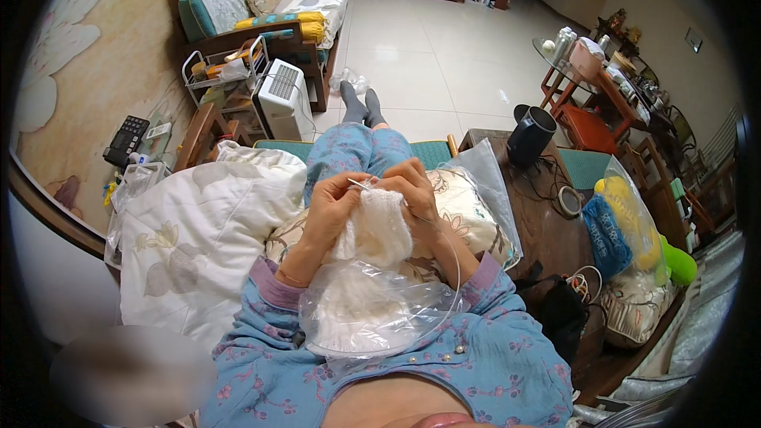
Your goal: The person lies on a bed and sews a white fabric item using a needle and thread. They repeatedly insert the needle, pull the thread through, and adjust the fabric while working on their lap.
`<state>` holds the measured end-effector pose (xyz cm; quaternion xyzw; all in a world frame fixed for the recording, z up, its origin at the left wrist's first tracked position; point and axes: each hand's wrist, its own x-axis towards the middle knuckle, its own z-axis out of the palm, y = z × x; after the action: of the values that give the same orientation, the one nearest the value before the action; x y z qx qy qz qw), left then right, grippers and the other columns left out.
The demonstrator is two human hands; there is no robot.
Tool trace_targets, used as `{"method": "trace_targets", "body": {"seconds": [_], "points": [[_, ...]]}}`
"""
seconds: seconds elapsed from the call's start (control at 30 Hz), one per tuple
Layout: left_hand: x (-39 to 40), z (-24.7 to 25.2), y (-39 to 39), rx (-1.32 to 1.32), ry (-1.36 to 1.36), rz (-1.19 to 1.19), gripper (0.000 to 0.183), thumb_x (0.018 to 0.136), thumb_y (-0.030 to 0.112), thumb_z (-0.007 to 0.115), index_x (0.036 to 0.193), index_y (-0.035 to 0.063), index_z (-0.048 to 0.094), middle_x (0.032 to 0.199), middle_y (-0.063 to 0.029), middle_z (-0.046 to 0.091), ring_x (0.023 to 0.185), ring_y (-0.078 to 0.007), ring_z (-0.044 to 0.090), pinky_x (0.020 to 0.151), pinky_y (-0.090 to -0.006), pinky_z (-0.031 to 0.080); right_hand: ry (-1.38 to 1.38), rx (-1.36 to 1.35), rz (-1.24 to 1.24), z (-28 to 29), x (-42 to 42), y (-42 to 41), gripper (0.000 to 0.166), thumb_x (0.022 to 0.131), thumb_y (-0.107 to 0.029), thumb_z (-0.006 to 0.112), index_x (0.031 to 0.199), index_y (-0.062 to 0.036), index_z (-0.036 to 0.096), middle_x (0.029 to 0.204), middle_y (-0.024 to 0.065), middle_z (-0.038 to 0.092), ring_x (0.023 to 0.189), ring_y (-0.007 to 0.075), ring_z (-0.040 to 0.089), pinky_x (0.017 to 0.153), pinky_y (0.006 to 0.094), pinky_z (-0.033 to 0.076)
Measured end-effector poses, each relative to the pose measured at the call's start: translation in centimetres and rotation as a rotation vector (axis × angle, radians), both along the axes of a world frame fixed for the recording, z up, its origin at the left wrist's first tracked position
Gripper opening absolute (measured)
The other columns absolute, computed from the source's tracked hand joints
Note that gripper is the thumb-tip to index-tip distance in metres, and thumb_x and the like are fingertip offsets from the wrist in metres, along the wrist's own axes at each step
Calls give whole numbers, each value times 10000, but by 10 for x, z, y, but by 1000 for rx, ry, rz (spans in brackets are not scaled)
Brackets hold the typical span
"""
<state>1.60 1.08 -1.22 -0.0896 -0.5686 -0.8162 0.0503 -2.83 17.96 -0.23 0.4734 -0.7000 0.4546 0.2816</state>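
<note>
My left hand [332,205] grips the left edge of a white knitted piece [380,229], near a thin knitting needle [358,183] whose tip points up and left. Bent fingers of my right hand [414,190] hold the piece's top right edge. From the right hand a pale needle cable [456,258] loops down past the wrist to my chest. The fabric hangs below both hands. More white knitting or yarn lies in a clear plastic bag [434,303] on my lap. Stitches between the fingertips are too small to make out.
A patterned cushion [461,196] lies under my forearms. White floral bedding [220,238] is heaped at my left. To the right, a wooden surface [505,208] bears a dark electric kettle [531,135], cords and a blue cloth [605,236]. Ahead are a white appliance [282,95] and a sofa [238,41].
</note>
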Motion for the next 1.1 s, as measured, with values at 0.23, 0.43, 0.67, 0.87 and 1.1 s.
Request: {"method": "trace_targets", "body": {"seconds": [0.23,0.43,0.67,0.87,1.1], "points": [[2,4,1,-13,-44,30,140,855,90,615,938,-14,658,834,-21,647,733,-64,573,650,-188,460,20,25,-155,7,-4,2,197,672,-190,590,814,-55,581,839,91,569,808,274,517,735,373,382],[0,1,5,-58,-46,-69,140,847,82,617,942,-12,661,823,-14,642,728,-55,561,638,-180,448,-347,33,277,8,-20,-16,528,655,-428,639,984,-21,570,960,108,537,867,242,508,749,335,411],[3,5,-4,-116,3,-54,165,860,77,596,996,-4,644,879,-28,637,784,-62,560,684,-179,441,69,-46,-204,13,-3,2,303,624,-270,669,862,-83,657,819,54,572,789,235,505,711,341,392],[6,15,-4,-306,198,-5,160,853,10,561,991,-40,625,904,-29,589,829,-87,540,729,-183,421,83,-83,-244,3,-2,2,202,644,-221,669,805,-98,673,753,23,565,748,206,498,689,321,367],[4,17,-10,-150,41,-53,169,857,35,572,1006,-17,633,893,-22,615,794,-74,560,705,-189,443,120,-106,-262,4,-2,2,197,634,-217,685,792,-100,675,740,18,568,730,198,501,681,317,368]]}}
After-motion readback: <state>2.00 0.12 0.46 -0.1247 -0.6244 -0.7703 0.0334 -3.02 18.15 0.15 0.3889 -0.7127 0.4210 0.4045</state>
